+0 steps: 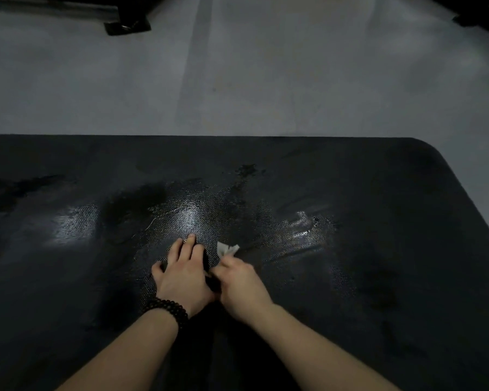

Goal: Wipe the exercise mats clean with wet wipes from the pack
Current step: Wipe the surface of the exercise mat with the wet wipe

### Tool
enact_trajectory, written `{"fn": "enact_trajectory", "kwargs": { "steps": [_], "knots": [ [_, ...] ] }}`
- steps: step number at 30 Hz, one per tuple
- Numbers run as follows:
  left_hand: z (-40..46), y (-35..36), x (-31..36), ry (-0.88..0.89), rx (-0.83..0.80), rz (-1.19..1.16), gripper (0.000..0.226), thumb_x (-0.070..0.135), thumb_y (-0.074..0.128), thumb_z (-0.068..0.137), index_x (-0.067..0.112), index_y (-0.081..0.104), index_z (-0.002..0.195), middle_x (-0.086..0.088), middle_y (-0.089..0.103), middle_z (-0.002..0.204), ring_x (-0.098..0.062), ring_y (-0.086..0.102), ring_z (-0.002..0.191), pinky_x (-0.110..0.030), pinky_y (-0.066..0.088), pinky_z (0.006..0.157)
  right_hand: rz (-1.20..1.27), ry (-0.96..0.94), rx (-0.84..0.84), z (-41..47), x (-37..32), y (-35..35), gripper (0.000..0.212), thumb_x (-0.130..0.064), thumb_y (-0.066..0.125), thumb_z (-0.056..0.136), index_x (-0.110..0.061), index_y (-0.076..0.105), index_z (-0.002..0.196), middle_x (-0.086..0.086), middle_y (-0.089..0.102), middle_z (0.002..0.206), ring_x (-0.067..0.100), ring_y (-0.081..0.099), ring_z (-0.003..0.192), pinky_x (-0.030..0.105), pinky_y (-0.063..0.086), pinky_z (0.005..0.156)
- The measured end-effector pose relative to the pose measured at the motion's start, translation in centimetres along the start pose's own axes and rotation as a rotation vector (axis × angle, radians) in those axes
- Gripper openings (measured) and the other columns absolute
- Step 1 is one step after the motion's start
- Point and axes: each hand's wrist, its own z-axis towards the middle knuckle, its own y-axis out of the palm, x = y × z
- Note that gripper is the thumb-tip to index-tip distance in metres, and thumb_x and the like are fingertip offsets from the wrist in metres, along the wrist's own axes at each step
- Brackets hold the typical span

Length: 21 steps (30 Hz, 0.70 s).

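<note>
One black exercise mat (350, 193) on grey floor (266, 66), wet patches near its middle. Left hand (181, 272) flat, fingers spread, pressing mat; right hand (240, 280) pinching one white wet wipe (227, 249). No legible writing.

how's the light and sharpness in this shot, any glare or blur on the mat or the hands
Head view: dim overall, corners darker; bright glare patches on the wet black mat ahead of the hands; the right hand and its white wipe are motion-blurred, the left hand is sharper; the wide lens bows the mat's far edge slightly.
</note>
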Motion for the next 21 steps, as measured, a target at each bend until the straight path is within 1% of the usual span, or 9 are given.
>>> {"fn": "enact_trajectory", "kwargs": {
  "steps": [3, 5, 7, 9, 11, 13, 17, 19, 21],
  "knots": [
    [-0.1, 0.2, -0.1, -0.006, -0.009, 0.01, 0.126, 0.073, 0.084, 0.055, 0.029, 0.022, 0.155, 0.011, -0.006, 0.17, -0.016, -0.007, 0.156, -0.057, 0.017, 0.12, 0.03, 0.067, 0.194, -0.7, 3.7, -2.3, 0.038, -0.008, 0.055, 0.078, -0.025, 0.07, 0.109, 0.007, 0.059, 0.096, 0.026, 0.06, 0.084, 0.031, 0.051, 0.077],
    [0.0, 0.1, 0.0, -0.015, -0.02, 0.013, 0.129, 0.075, 0.084, 0.051, 0.029, 0.022, 0.154, 0.011, -0.005, 0.17, -0.017, -0.007, 0.156, -0.058, 0.017, 0.12, -0.066, 0.268, 0.4, -0.9, 7.9, -5.1, 0.04, -0.006, 0.048, 0.069, -0.018, 0.071, 0.1, 0.007, 0.057, 0.09, 0.031, 0.06, 0.078, 0.036, 0.052, 0.068],
    [0.1, -0.2, 0.4, -0.024, -0.036, 0.017, 0.128, 0.074, 0.086, 0.049, 0.028, 0.025, 0.152, 0.009, -0.003, 0.169, -0.02, -0.006, 0.156, -0.059, 0.018, 0.12, -0.192, 0.459, 0.417, -1.4, 11.1, -7.4, 0.028, -0.009, 0.05, 0.078, -0.012, 0.069, 0.098, 0.005, 0.056, 0.093, 0.03, 0.056, 0.085, 0.038, 0.05, 0.07],
    [0.2, -0.4, 0.6, -0.022, -0.014, 0.029, 0.128, 0.073, 0.088, 0.047, 0.027, 0.026, 0.15, 0.006, 0.002, 0.169, -0.022, -0.002, 0.155, -0.057, 0.019, 0.119, -0.324, 0.419, 0.403, -1.8, 11.7, -8.0, 0.021, -0.022, 0.059, 0.086, -0.01, 0.068, 0.102, 0.004, 0.057, 0.096, 0.026, 0.052, 0.089, 0.038, 0.049, 0.072],
    [0.4, -0.4, 0.6, 0.004, 0.014, 0.063, 0.138, 0.074, 0.087, 0.045, 0.028, 0.017, 0.154, 0.002, 0.006, 0.167, -0.024, -0.002, 0.155, -0.055, 0.017, 0.12, -0.356, 0.308, 0.376, -1.9, 11.1, -7.3, 0.037, -0.03, 0.069, 0.083, -0.01, 0.066, 0.115, 0.005, 0.057, 0.1, 0.023, 0.05, 0.089, 0.036, 0.048, 0.073],
    [0.9, -0.6, 0.7, 0.022, 0.007, 0.091, 0.15, 0.076, 0.086, 0.046, 0.027, 0.002, 0.16, -0.002, -0.003, 0.168, -0.024, -0.009, 0.155, -0.055, 0.012, 0.122, -0.327, 0.219, 0.367, -1.8, 10.7, -6.5, 0.049, -0.031, 0.074, 0.08, -0.011, 0.062, 0.122, 0.004, 0.055, 0.1, 0.023, 0.049, 0.088, 0.035, 0.047, 0.074],
    [3.2, -1.9, 1.0, 0.016, -0.07, 0.111, 0.157, 0.079, 0.083, 0.049, 0.025, -0.013, 0.161, -0.003, -0.031, 0.165, -0.028, -0.028, 0.152, -0.064, -0.002, 0.121, -0.412, 0.127, 0.36, -0.7, 11.8, -6.4, 0.01, -0.017, 0.062, 0.084, -0.015, 0.071, 0.085, -0.001, 0.053, 0.079, 0.02, 0.046, 0.077, 0.032, 0.04, 0.061],
    [4.6, -2.3, 1.3, 0.0, -0.117, 0.119, 0.159, 0.078, 0.084, 0.049, 0.024, -0.017, 0.16, -0.002, -0.033, 0.164, -0.029, -0.03, 0.151, -0.066, -0.006, 0.121, -0.402, 0.261, 0.447, 0.3, 13.0, -8.0, 0.01, -0.005, 0.062, 0.08, -0.012, 0.068, 0.075, 0.002, 0.052, 0.072, 0.024, 0.051, 0.07, 0.029, 0.035, 0.053],
    [5.5, -2.3, 1.5, -0.021, -0.153, 0.12, 0.162, 0.076, 0.086, 0.05, 0.022, -0.021, 0.159, -0.002, -0.034, 0.164, -0.03, -0.031, 0.151, -0.065, -0.005, 0.122, -0.355, 0.458, 0.525, 1.6, 14.3, -10.0, 0.008, -0.003, 0.063, 0.082, -0.008, 0.068, 0.079, 0.009, 0.056, 0.074, 0.034, 0.056, 0.07, 0.032, 0.036, 0.055]
  ]
}}
